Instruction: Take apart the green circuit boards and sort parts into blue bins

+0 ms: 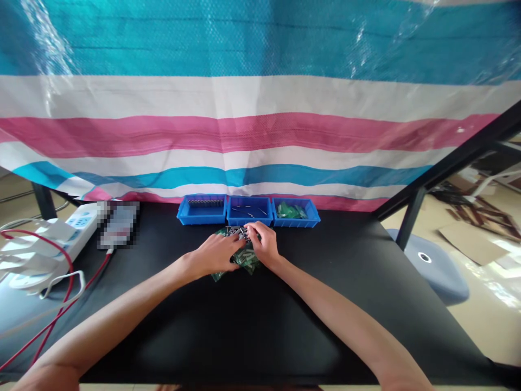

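Note:
A pile of small green plastic pieces [249, 259] with thin metal parts [238, 231] on top lies on the black table between my hands. My left hand [217, 252] rests on the pile's left side, thumb and fingers apart, with the fingertips among the pieces. At the right edge of the pile, my right hand [265, 245] has its fingers curled together near the metal parts. Whatever it pinches is too small to make out. Just beyond the hands stands the middle blue bin [249, 221], which has a few thin metal pins in it.
The left blue bin [202, 220] contains a row of small metal cylinders; the right blue bin [296, 222] holds green pieces. A power strip [83, 220] with plugs, a phone-like device [119, 225] and red cables [87, 282] occupy the left. Behind hangs a striped sheet [260, 133]; a grey stool [437, 269] stands right.

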Tool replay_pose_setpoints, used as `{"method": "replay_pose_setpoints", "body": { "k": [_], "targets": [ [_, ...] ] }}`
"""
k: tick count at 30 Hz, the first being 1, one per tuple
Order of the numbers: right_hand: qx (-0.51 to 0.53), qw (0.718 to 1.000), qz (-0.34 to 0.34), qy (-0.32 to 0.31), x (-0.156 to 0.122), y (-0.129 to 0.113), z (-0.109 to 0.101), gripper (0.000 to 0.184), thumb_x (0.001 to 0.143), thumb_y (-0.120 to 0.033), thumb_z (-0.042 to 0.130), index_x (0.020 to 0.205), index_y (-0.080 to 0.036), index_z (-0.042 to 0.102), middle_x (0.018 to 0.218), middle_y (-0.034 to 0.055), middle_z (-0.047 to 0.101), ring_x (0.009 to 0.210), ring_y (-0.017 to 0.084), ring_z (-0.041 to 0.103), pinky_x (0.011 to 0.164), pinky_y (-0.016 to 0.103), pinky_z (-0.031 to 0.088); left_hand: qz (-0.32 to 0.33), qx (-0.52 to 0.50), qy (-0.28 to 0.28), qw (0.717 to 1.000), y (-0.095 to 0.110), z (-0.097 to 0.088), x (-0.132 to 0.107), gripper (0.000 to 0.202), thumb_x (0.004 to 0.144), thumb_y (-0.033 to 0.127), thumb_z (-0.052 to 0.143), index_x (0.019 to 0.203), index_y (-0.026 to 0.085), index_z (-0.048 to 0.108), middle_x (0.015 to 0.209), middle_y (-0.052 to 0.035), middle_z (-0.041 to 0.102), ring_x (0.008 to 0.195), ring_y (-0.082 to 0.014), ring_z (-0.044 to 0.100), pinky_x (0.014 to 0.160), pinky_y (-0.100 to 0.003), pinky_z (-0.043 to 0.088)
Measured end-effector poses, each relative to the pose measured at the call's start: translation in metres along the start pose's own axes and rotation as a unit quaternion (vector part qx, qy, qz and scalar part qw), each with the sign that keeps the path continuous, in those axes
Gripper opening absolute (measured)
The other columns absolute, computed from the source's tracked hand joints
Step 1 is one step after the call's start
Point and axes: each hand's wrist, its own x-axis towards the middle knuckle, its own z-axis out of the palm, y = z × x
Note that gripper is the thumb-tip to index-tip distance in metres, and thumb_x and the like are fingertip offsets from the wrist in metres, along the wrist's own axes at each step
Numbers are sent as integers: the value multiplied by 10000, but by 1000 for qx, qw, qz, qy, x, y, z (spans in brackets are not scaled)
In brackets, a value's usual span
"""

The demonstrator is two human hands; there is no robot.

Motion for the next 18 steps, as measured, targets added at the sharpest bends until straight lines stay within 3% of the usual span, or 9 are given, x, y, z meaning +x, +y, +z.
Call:
{"method": "replay_pose_setpoints", "body": {
  "k": [5, 11, 15, 18],
  "targets": [
    [35, 997, 64, 39, 2, 0, -2, 257, 955, -280, 426, 893, -177, 654, 694, 16, 624, 608, 137, 594, 638, 255, 465, 25, 10, 28, 999, -3, 1, 0, 305, 778, 366, 609, 1052, 236, 639, 1033, -59, 654, 818, -249, 673, 640, -293, 478],
    [58, 994, 78, 41, 1, 0, -1, 274, 960, -317, 422, 886, -184, 649, 692, 11, 611, 606, 136, 583, 630, 257, 458, 59, -15, 94, 994, -13, 3, 2, 182, 883, 269, 525, 972, 245, 683, 920, -19, 674, 743, -172, 662, 577, -232, 422],
    [91, 990, 76, 76, -3, 1, -1, 335, 987, -344, 346, 939, -190, 640, 701, 11, 595, 624, 142, 576, 641, 269, 469, 68, -71, 201, 975, -21, 7, 9, 213, 938, 260, 472, 943, 216, 680, 867, -21, 656, 729, -135, 626, 587, -210, 403],
    [95, 991, 46, 86, -4, 2, -3, 372, 993, -358, 299, 992, -196, 633, 812, 41, 627, 736, 167, 602, 710, 297, 481, 45, -171, 327, 928, -25, 13, 14, 218, 947, 277, 473, 918, 171, 661, 794, -26, 614, 667, -110, 561, 598, -204, 401]
  ]
}}
